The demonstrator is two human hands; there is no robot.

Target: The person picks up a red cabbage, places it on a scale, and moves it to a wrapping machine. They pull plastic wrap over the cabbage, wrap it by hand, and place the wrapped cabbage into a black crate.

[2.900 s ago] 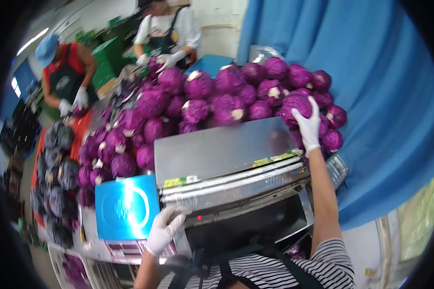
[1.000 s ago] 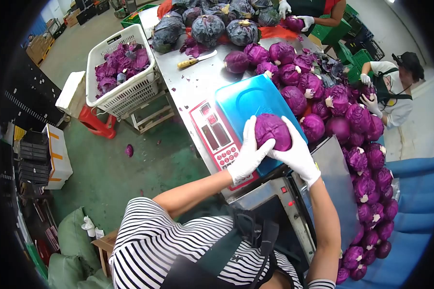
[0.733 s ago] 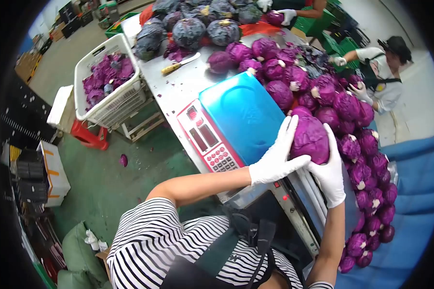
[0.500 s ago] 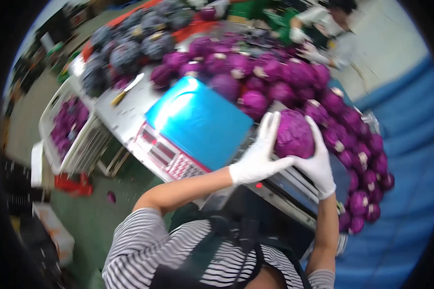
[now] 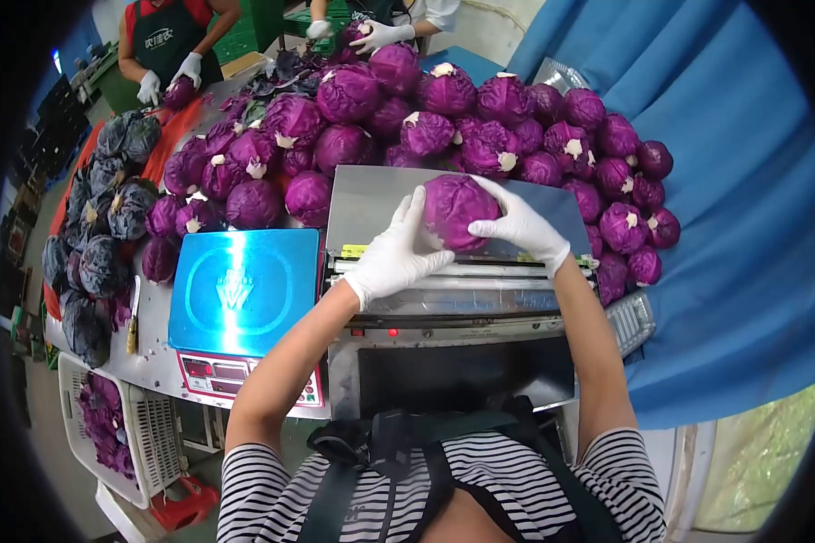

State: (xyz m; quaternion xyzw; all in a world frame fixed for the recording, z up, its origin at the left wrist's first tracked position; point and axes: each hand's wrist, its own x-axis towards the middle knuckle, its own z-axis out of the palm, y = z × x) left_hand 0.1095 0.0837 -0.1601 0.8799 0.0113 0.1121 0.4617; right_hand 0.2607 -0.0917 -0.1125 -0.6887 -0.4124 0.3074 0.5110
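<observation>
Between my two white-gloved hands is a round red cabbage (image 5: 457, 210). My left hand (image 5: 397, 253) cups its left side, fingers pointing up and thumb toward the front. From the right, my right hand (image 5: 523, 228) wraps it, thumb across the front. The cabbage is over the grey metal plate (image 5: 364, 201) of a film-wrapping machine (image 5: 457, 303); whether it rests on the plate or hangs just above cannot be seen. Directly behind the plate lies a pile of trimmed red cabbages (image 5: 344, 149) with pale stem ends.
Left of the machine stands a blue-topped scale (image 5: 244, 290). Beyond it are a knife (image 5: 133, 330) and dark untrimmed cabbages (image 5: 104, 262). A white basket (image 5: 158, 425) holds purple leaves. Co-workers' gloved hands (image 5: 188, 71) handle cabbages at the back. A blue curtain (image 5: 724, 181) hangs right.
The view has swung round, now facing the machine and pile squarely. My hands still hold the cabbage, now over the metal plate, with the right thumb shifted across its front.
</observation>
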